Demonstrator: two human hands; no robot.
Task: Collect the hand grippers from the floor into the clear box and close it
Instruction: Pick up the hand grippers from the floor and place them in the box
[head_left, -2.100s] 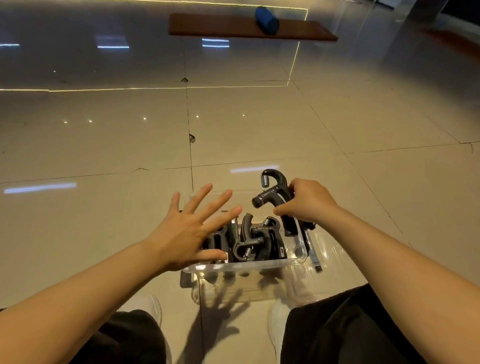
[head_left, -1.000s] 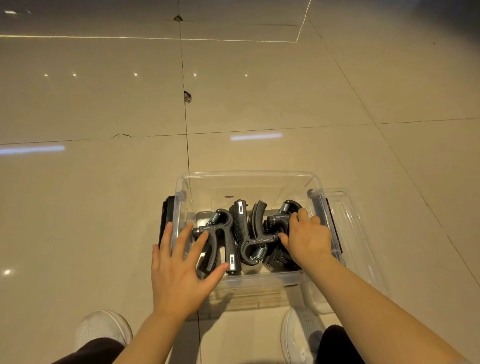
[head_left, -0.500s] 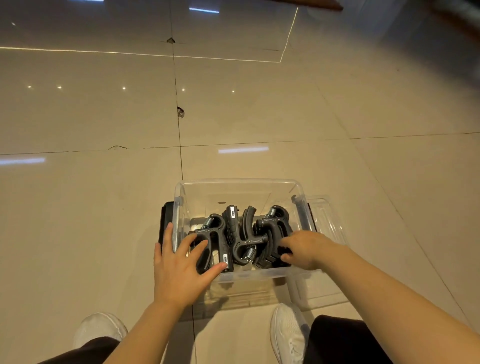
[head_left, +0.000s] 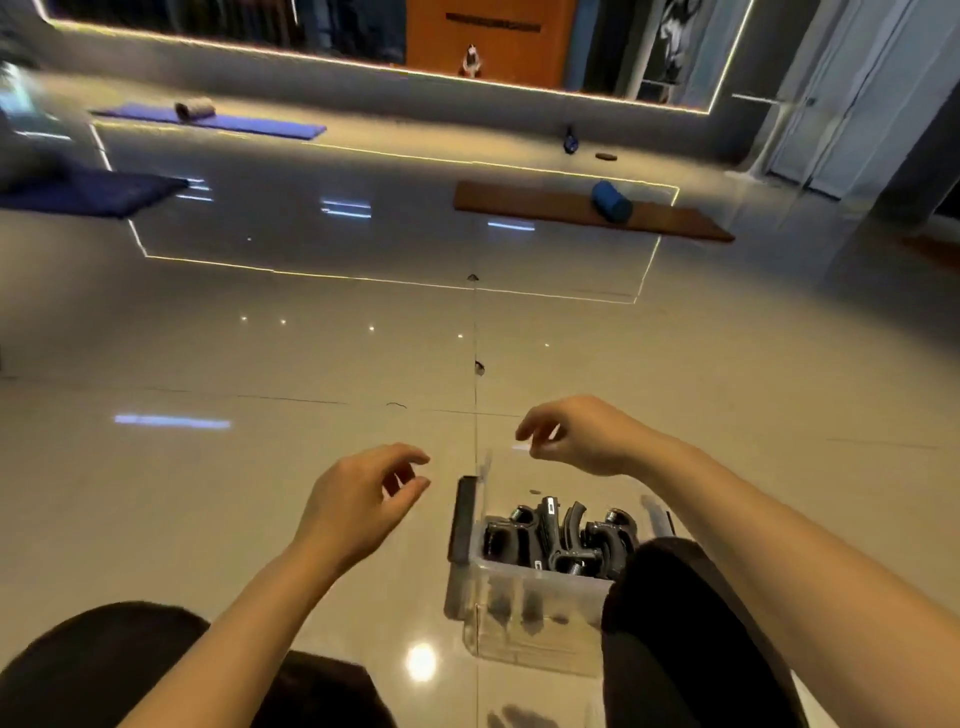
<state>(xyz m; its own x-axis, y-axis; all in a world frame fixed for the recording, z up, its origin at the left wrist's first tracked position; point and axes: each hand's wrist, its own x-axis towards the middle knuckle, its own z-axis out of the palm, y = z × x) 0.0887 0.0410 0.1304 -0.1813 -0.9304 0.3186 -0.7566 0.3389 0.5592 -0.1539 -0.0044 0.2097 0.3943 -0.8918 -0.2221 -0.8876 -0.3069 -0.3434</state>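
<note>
**A:** Where are the hands from your feed?

**B:** I see both raised above the floor (head_left: 260, 493), forearms reaching forward from the bottom of the head view. The left hand (head_left: 358, 499) hangs palm-down, its fingers (head_left: 408, 457) loosely curled, thumb and forefinger apart, holding nothing. The right hand (head_left: 582, 436) sits higher and farther forward, wrist bent, its fingers (head_left: 530, 426) drooping in a relaxed curl, also empty.

**A:** And the box?

**B:** The clear box (head_left: 524, 597) stands on the tile below and nearer than the right fingertips, and to the right of the left fingertips, apart from both hands. It is uncovered on top. A black latch (head_left: 464, 519) runs along its left wall, the side closest to the left thumb. A dark-trousered knee (head_left: 675, 623) hides its right part.

**A:** The grippers?

**B:** I count several black hand grippers (head_left: 561, 535) packed together inside the box, curved handles tangled, metal springs showing on a few. How many exactly I cannot tell. They lie well below the right fingers, untouched.

**A:** Anything beyond?

**B:** Far past the fingertips lies a brown mat (head_left: 571, 210) with a blue foam roller (head_left: 612, 201) on it, and a purple mat (head_left: 218, 122) to the left near the wall.
</note>
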